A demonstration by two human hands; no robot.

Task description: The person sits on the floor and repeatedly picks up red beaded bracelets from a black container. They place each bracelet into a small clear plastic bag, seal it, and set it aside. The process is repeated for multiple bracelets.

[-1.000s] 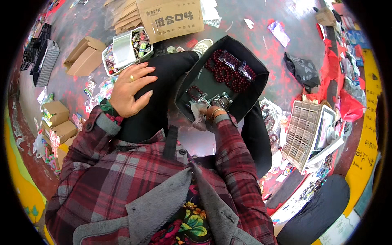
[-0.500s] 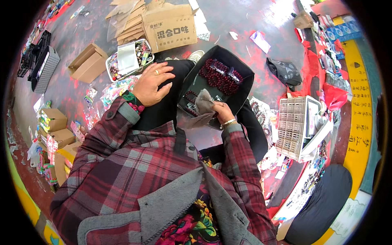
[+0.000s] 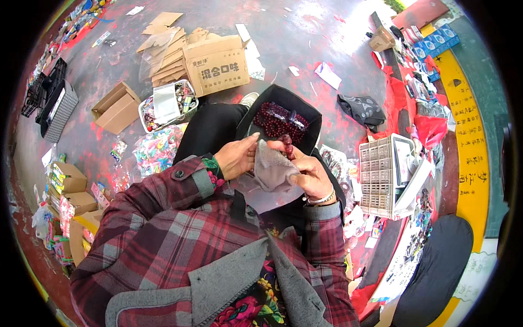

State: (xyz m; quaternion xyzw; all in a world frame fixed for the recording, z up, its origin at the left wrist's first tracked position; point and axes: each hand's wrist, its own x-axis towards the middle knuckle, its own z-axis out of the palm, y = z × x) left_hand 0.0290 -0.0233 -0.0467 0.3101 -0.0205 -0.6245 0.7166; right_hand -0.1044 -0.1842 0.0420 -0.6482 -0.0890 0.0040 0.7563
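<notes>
My right hand [image 3: 312, 177] pinches a soft grey cloth [image 3: 274, 169], and dark red beads [image 3: 288, 144] show at its fingertips, against the cloth. Open, with the thumb raised, my left hand [image 3: 235, 159] is at the cloth's left edge; whether its fingertips touch the cloth I cannot tell. Just beyond both hands, a black box [image 3: 308, 104] rests by my legs. Several dark red bead strings [image 3: 275, 115] lie inside it, some with clear wrapping. The near part of the box is hidden behind my hands and the cloth.
Left of my knee stand a white basket of small packets [image 3: 188, 115] and an open cardboard box [image 3: 116, 109]. Ahead is a printed carton [image 3: 216, 65] beside flattened cardboard. A beige plastic crate [image 3: 376, 177] and a dark bag [image 3: 360, 110] lie to the right.
My left hand has come off my knee and moved right, to the cloth. My right hand has drawn the cloth up and nearer, and beads now show at its fingers.
</notes>
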